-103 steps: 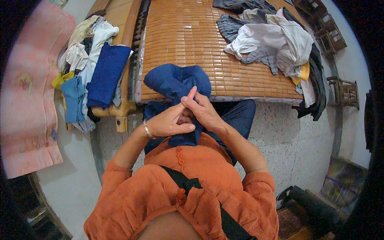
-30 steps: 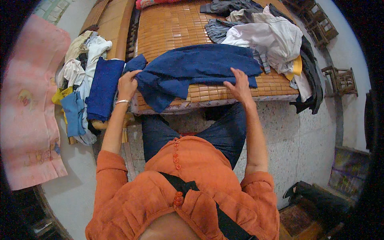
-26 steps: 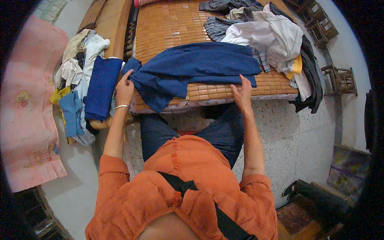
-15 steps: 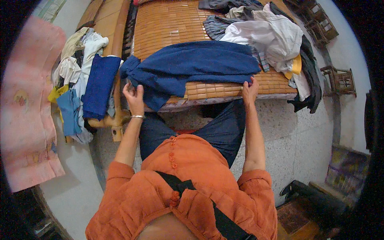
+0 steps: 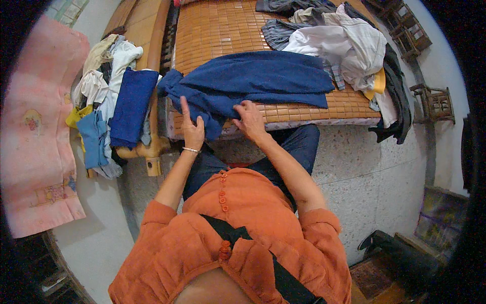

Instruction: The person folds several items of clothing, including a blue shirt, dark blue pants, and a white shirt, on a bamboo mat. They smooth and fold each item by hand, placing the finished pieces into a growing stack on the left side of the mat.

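Observation:
A dark blue garment [image 5: 263,76] lies stretched lengthwise on the slatted bamboo mat [image 5: 298,112], bunched at its left end. A loose flap of it hangs toward the mat's front edge. Beside that flap is my left hand [image 5: 193,129], fingers extended and thumb apart, with nothing gripped. My right hand [image 5: 251,121] is at the flap's right side, fingers curled and thumb below them, closed on the cloth edge. Part of its grip is hidden by the hand itself.
A rolled or folded bright blue cloth [image 5: 132,106] rests by a clothes heap [image 5: 93,87] on the left. More clothes pile up [image 5: 349,45] at the mat's right. A pink printed cloth [image 5: 43,126] hangs far left; a small wooden stool [image 5: 436,104] stands right.
My right hand has left the garment's right end and moved left to the flap. My left hand has shifted right, its fingers now stretched. The flap is more bunched.

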`<state>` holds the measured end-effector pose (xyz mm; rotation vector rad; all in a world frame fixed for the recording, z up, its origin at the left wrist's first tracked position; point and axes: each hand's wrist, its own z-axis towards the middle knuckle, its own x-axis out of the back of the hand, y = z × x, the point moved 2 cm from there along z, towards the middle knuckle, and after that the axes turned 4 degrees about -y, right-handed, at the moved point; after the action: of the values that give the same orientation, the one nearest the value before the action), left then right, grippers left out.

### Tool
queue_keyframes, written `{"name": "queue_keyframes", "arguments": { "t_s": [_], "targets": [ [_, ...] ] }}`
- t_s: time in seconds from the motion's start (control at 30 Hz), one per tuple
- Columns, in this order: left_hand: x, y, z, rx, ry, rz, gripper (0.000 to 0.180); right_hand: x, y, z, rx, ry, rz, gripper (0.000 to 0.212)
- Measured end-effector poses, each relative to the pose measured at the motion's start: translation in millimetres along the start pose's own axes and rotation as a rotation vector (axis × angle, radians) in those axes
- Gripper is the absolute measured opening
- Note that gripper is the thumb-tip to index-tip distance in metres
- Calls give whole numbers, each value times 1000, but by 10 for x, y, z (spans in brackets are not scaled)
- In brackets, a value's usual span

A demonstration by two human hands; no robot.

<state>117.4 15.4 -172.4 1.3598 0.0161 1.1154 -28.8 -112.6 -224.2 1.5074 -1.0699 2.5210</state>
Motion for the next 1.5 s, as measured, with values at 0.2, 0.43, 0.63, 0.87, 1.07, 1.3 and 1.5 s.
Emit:
{"name": "queue_keyframes", "arguments": {
  "t_s": [0.2,0.43,0.63,0.87,1.07,1.3,1.5],
  "targets": [
    [77,-260,-153,514,-145,-486,36,249,-553,265,127,146,374,19],
    [124,47,-105,593,-193,-616,23,444,-932,-121,275,-287,736,16],
    [365,157,71,556,-53,-909,23,497,306,-365,-463,366,689,18],
    [617,249,189,513,-51,-671,22,935,1781,-599,-823,826,183,33],
    [612,272,185,601,-38,-743,14,1256,2400,-810,-999,640,-111,38],
    [574,238,198,632,-38,-752,12,1420,2387,-692,-959,210,-219,40],
    [547,232,182,679,-82,-879,17,1381,2329,-687,-767,133,-449,41]
  ]
}}
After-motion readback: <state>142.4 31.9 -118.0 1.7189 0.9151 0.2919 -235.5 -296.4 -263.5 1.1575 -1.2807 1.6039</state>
